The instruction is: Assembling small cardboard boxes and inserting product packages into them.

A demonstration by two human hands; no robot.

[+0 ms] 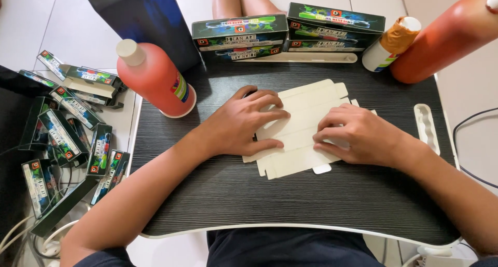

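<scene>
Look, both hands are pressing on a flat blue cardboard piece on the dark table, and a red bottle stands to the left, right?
Not quite: the flat cardboard piece is cream-white, not blue, as the head view shows. Both the left hand and right hand press on it on the dark table, with a red bottle to the left.

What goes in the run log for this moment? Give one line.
left hand: flat on cardboard box blank | right hand: pressing same blank | blank: unfolded, plain side up, on dark lap table | red bottle: upright, left
</scene>
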